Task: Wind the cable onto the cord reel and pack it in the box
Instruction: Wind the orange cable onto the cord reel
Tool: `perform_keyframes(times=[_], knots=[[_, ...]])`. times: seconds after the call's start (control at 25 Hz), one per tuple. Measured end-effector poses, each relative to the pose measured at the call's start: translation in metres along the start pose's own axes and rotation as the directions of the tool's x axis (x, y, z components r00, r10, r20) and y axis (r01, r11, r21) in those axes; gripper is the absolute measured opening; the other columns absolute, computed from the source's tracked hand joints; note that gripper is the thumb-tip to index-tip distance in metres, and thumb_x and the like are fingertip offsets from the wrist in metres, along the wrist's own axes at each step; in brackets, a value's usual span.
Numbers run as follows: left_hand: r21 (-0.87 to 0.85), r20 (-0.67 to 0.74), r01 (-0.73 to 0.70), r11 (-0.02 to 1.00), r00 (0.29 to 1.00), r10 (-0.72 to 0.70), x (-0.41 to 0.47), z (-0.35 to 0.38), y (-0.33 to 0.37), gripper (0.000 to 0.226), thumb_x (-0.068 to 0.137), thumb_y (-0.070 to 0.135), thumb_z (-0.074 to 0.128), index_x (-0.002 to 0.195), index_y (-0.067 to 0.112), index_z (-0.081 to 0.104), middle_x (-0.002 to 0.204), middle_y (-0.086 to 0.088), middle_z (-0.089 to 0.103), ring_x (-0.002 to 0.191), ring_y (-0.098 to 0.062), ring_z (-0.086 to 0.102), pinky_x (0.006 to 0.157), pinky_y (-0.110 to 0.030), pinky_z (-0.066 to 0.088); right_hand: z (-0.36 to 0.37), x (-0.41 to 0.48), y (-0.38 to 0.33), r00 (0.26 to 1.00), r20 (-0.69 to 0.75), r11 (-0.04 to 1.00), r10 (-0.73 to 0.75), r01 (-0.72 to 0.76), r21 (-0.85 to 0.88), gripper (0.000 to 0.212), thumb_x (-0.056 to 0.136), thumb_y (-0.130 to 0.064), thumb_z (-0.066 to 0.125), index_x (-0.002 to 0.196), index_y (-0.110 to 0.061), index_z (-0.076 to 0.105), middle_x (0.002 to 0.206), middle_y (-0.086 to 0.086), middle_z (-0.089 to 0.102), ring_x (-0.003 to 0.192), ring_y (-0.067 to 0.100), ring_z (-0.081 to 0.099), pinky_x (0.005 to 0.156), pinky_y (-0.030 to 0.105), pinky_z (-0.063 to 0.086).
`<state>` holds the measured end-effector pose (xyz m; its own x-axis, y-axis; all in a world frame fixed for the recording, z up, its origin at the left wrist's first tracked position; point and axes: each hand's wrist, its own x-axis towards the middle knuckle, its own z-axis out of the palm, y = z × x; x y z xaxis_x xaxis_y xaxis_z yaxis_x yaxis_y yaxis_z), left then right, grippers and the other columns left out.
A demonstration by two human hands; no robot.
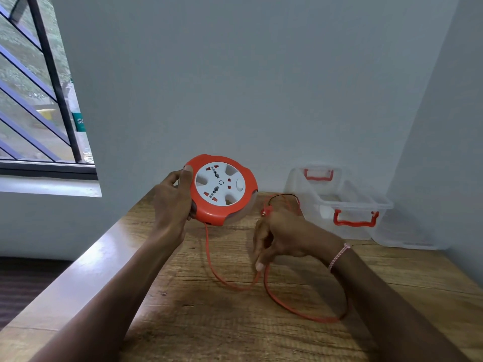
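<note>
while the left hand (173, 202) grips the cord reel (223, 190) by its left rim, tilted above the wooden table (198, 325), the orange cable (212, 265) drops from the reel's underside and loops on the tabletop. right hand (283, 237) pinches the cable (plug (266, 212) just behind its knuckles). clear box (339, 202) sits open far right by the wall.
</note>
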<state>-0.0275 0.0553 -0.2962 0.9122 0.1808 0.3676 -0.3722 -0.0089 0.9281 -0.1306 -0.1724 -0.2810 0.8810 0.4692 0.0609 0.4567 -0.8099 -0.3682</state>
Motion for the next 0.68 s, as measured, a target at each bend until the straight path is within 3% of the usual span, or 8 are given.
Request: perform_keyframes(times=[0.08, 0.2, 0.28, 0.36, 0.44, 0.52, 0.6, 0.68], knots=[[0.011, -0.003, -0.008, 1.0, 1.0, 0.008, -0.001, 0.002, -0.002, 0.048, 0.106, 0.055, 0.051, 0.125, 0.015, 0.069, 0.082, -0.006, 0.074, 0.057, -0.014, 0.071, 0.04, -0.018, 0.047, 0.007, 0.006, 0.002, 0.998, -0.046, 0.993, 0.049, -0.053, -0.101, 0.02, 0.067, -0.038, 0.094, 0.079, -0.027, 0.083, 0.08, -0.013, 0.075, 0.077, 0.001, 0.065, 0.064, 0.014, 0.04], [0.014, -0.02, -0.018, 1.0, 1.0, 0.018, -0.003, 0.004, -0.005, 0.047, 0.106, 0.055, 0.051, 0.122, 0.015, 0.07, 0.075, -0.002, 0.073, 0.05, -0.011, 0.07, 0.039, -0.018, 0.046, 0.004, 0.005, 0.004, 0.995, -0.088, 0.994, 0.05, -0.058, -0.095, 0.02, 0.069, -0.041, 0.092, 0.083, -0.028, 0.083, 0.08, -0.015, 0.075, 0.075, 0.003, 0.065, 0.065, 0.023, 0.048], [-0.001, -0.016, -0.023, 1.0, 1.0, 0.023, -0.004, 0.006, -0.006, 0.046, 0.105, 0.055, 0.052, 0.121, 0.016, 0.07, 0.068, 0.004, 0.071, 0.048, -0.009, 0.068, 0.038, -0.018, 0.045, -0.001, 0.003, 0.004, 0.965, -0.264, 0.999, 0.004, -0.017, -0.046, 0.013, 0.075, -0.038, 0.089, 0.08, -0.028, 0.082, 0.073, -0.021, 0.069, 0.071, 0.002, 0.064, 0.065, 0.027, 0.05], [-0.012, -0.001, -0.032, 0.999, 1.0, 0.032, -0.005, 0.007, -0.006, 0.045, 0.104, 0.056, 0.053, 0.12, 0.017, 0.071, 0.066, 0.007, 0.071, 0.048, -0.008, 0.069, 0.038, -0.018, 0.045, -0.005, 0.001, 0.004, 0.84, -0.542, 0.999, -0.037, 0.027, -0.027, 0.012, 0.083, -0.035, 0.085, 0.082, -0.025, 0.08, 0.075, -0.02, 0.067, 0.069, 0.002, 0.063, 0.065, 0.027, 0.052], [-0.011, 0.018, -0.049, 0.999, 0.999, 0.05, -0.008, 0.007, -0.004, 0.041, 0.103, 0.057, 0.053, 0.117, 0.022, 0.072, 0.07, 0.008, 0.074, 0.054, -0.01, 0.072, 0.04, -0.018, 0.046, -0.007, 0.001, 0.001, 0.707, -0.698, 0.99, -0.116, 0.029, -0.136, 0.016, 0.09, -0.036, 0.078, 0.099, -0.022, 0.076, 0.092, -0.01, 0.07, 0.072, 0.005, 0.063, 0.064, 0.029, 0.058], [0.005, 0.039, -0.092, 0.996, 0.995, 0.091, -0.012, 0.008, 0.001, 0.035, 0.104, 0.056, 0.053, 0.117, 0.028, 0.071, 0.081, 0.01, 0.078, 0.066, -0.012, 0.078, 0.043, -0.018, 0.05, -0.006, 0.003, -0.003, 0.696, -0.685, 0.941, -0.216, -0.038, -0.335, 0.035, 0.094, -0.039, 0.071, 0.127, -0.028, 0.064, 0.117, -0.003, 0.064, 0.086, 0.008, 0.064, 0.064, 0.028, 0.06], [0.036, 0.061, -0.174, 0.984, 0.983, 0.171, -0.017, 0.008, 0.008, 0.032, 0.105, 0.054, 0.054, 0.119, 0.03, 0.069, 0.094, 0.013, 0.078, 0.076, -0.01, 0.079, 0.05, -0.02, 0.057, -0.003, 0.006, -0.006, 0.766, -0.581, 0.838, -0.274, -0.107, -0.536, 0.056, 0.095, -0.042, 0.068, 0.146, -0.036, 0.048, 0.137, 0.006, 0.059, 0.104, 0.019, 0.065, 0.066, 0.033, 0.063], [0.081, 0.09, -0.268, 0.96, 0.961, 0.261, -0.021, 0.009, 0.013, 0.027, 0.105, 0.051, 0.054, 0.122, 0.033, 0.066, 0.099, 0.018, 0.075, 0.079, -0.006, 0.079, 0.058, -0.021, 0.062, 0.0, 0.009, -0.009, 0.812, -0.494, 0.717, -0.31, -0.141, -0.683, 0.068, 0.093, -0.041, 0.071, 0.154, -0.037, 0.04, 0.142, 0.016, 0.059, 0.11, 0.029, 0.066, 0.07, 0.038, 0.062]])
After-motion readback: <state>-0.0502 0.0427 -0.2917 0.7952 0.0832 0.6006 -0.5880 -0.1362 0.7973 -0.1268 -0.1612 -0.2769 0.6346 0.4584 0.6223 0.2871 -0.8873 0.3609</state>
